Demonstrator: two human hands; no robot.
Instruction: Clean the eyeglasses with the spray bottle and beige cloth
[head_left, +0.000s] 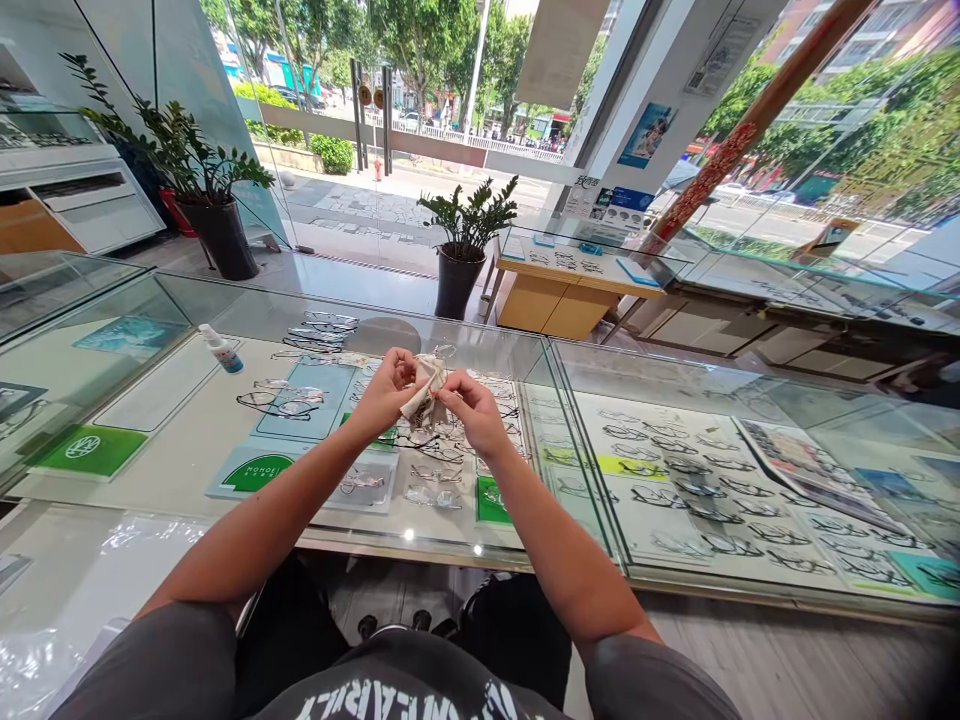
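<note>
My left hand (391, 388) and my right hand (474, 408) meet above the glass counter, fingers closed on a crumpled beige cloth (427, 384). A thin rim (445, 351), apparently of a pair of eyeglasses, pokes out above the cloth; the folds and my fingers hide the rest. Below my hands, several pairs of eyeglasses (435, 472) show in the display counter (480, 540). Left of them, more eyeglasses (281, 402) lie near a pale blue card (296, 385). A small white spray bottle (221, 350) with a blue base stands farther left.
To the right, another glass case (622, 560) holds rows of eyeglasses (690, 465) and a magazine (802, 460). Green cards (90, 450) lie at the left. Beyond the counter are potted plants (457, 275), a wooden display table (551, 300) and large windows facing a street.
</note>
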